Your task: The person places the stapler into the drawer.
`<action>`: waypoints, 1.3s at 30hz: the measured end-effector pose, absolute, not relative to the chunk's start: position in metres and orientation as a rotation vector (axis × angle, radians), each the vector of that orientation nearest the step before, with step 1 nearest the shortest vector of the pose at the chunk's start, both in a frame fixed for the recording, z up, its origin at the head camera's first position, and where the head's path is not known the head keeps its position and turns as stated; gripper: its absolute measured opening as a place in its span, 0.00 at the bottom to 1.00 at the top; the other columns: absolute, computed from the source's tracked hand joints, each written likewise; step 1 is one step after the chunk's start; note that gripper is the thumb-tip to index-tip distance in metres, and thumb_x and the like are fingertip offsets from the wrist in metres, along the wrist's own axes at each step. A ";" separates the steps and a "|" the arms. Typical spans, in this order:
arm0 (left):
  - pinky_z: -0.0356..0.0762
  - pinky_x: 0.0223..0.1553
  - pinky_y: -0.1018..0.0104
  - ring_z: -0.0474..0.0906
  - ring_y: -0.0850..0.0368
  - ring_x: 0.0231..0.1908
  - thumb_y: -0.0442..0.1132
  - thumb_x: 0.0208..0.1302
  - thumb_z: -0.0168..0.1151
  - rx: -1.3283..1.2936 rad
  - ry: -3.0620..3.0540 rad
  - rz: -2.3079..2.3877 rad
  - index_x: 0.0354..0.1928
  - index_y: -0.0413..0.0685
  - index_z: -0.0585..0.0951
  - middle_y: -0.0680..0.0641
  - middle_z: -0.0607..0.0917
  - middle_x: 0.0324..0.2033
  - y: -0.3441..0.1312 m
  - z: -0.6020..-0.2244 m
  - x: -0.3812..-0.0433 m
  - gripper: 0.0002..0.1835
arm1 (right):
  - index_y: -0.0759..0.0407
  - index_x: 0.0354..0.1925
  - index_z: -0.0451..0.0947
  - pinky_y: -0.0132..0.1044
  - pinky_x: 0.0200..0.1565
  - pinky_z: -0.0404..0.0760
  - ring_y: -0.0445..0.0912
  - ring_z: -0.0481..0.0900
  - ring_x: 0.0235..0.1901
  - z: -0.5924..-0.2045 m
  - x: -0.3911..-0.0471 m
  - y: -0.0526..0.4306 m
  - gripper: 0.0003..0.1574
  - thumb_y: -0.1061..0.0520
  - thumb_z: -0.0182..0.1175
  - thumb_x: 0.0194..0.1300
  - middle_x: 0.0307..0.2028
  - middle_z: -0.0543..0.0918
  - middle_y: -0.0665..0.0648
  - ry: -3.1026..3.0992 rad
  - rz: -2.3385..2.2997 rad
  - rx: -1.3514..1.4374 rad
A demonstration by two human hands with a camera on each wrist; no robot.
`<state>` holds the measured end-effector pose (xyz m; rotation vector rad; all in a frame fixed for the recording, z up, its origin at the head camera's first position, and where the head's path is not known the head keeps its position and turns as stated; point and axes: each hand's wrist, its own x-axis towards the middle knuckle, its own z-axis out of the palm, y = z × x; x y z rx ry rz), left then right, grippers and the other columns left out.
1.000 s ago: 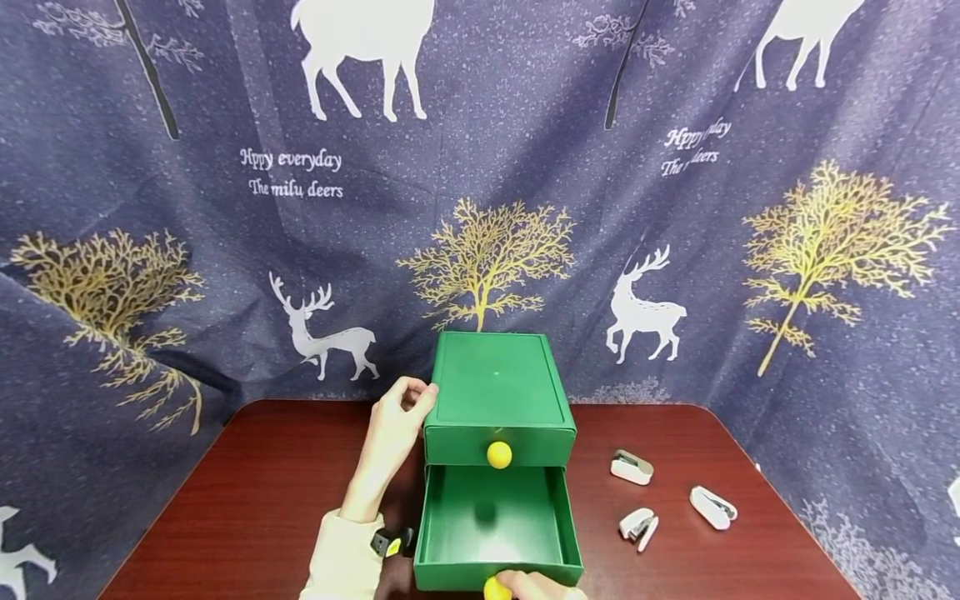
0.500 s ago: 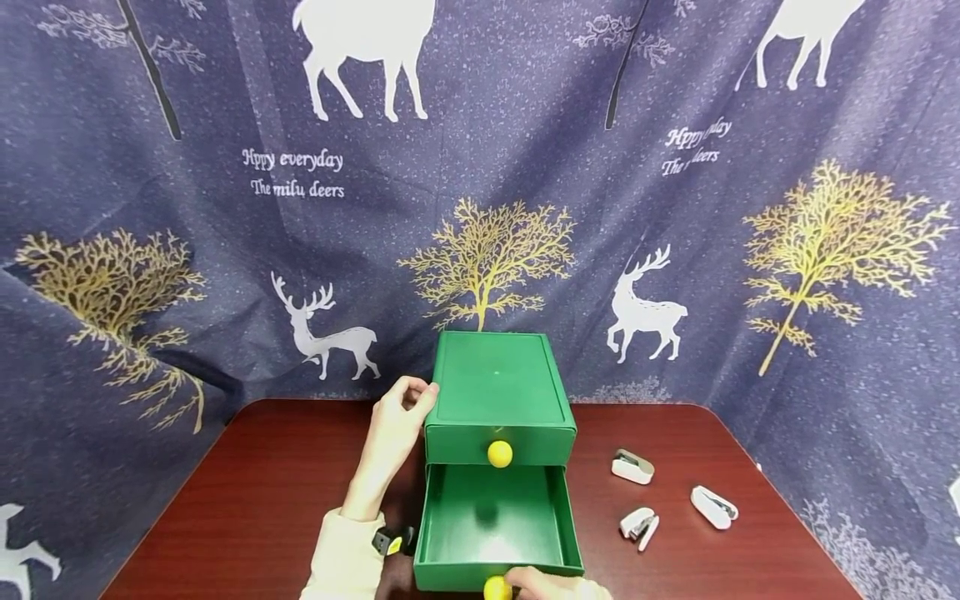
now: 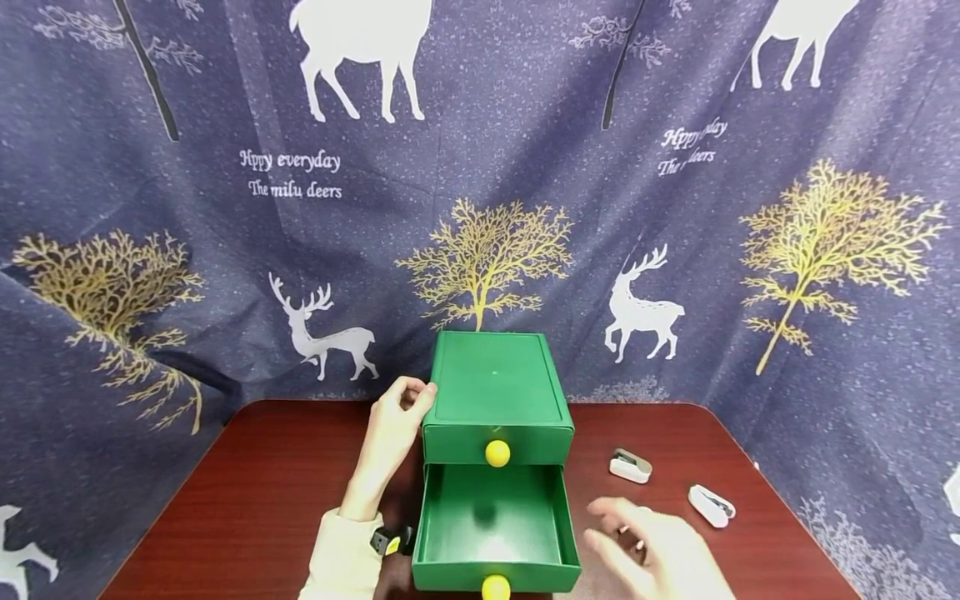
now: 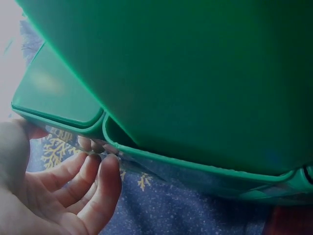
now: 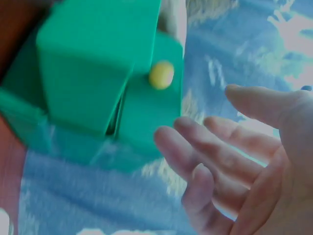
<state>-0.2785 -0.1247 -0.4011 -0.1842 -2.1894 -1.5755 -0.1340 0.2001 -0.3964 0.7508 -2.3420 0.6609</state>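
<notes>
A green two-drawer cabinet (image 3: 495, 379) stands on the table, its lower drawer (image 3: 450, 575) pulled out. Inside, that drawer shows a bare green floor. Yellow ball knobs mark the upper drawer (image 3: 498, 453) and the lower one (image 3: 496, 587). My left hand (image 3: 392, 429) rests against the cabinet's left side, fingertips touching it with fingers loosely bent. To the right of the drawer, my right hand (image 3: 660, 546) hovers over a small white stapler (image 3: 640, 547), mostly hidden beneath it. The right wrist view has its fingers (image 5: 230, 147) spread and holding nothing.
Two more white mini staplers lie on the right of the red-brown table (image 3: 277, 492): one near the cabinet (image 3: 631, 467), another farther right (image 3: 711, 507). A dark blue deer-print cloth (image 3: 480, 167) hangs behind the table.
My right hand has let go of the lower drawer's knob and moved right and slightly away, over the nearest stapler. The left hand and the drawer stay where they were.
</notes>
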 end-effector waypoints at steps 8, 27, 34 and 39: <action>0.73 0.26 0.67 0.75 0.55 0.25 0.50 0.67 0.63 -0.198 -2.175 -1.580 0.37 0.49 0.81 0.50 0.79 0.25 -0.125 -0.402 -0.278 0.11 | 0.42 0.45 0.83 0.22 0.30 0.67 0.28 0.74 0.26 -0.402 -0.164 0.244 0.24 0.58 0.76 0.48 0.32 0.81 0.34 -2.318 0.561 0.545; 0.74 0.25 0.65 0.75 0.55 0.24 0.50 0.67 0.63 -0.192 -2.175 -1.578 0.37 0.50 0.80 0.50 0.79 0.25 -0.125 -0.403 -0.278 0.11 | 0.65 0.48 0.79 0.54 0.47 0.69 0.63 0.79 0.47 -0.456 -0.224 0.341 0.23 0.57 0.71 0.56 0.44 0.83 0.66 -2.439 0.566 0.299; 0.76 0.24 0.64 0.75 0.54 0.21 0.51 0.67 0.63 -0.203 -2.168 -1.632 0.38 0.50 0.81 0.48 0.79 0.26 -0.125 -0.406 -0.278 0.12 | 0.67 0.52 0.75 0.59 0.47 0.70 0.67 0.76 0.49 -0.476 -0.236 0.365 0.30 0.52 0.72 0.56 0.47 0.80 0.72 -2.529 0.615 0.175; 0.76 0.24 0.64 0.75 0.53 0.21 0.51 0.67 0.62 -0.210 -2.160 -1.626 0.38 0.50 0.81 0.48 0.78 0.26 -0.124 -0.403 -0.278 0.12 | 0.69 0.54 0.74 0.60 0.45 0.71 0.68 0.76 0.48 -0.485 -0.241 0.376 0.35 0.47 0.71 0.57 0.48 0.78 0.75 -2.587 0.685 0.088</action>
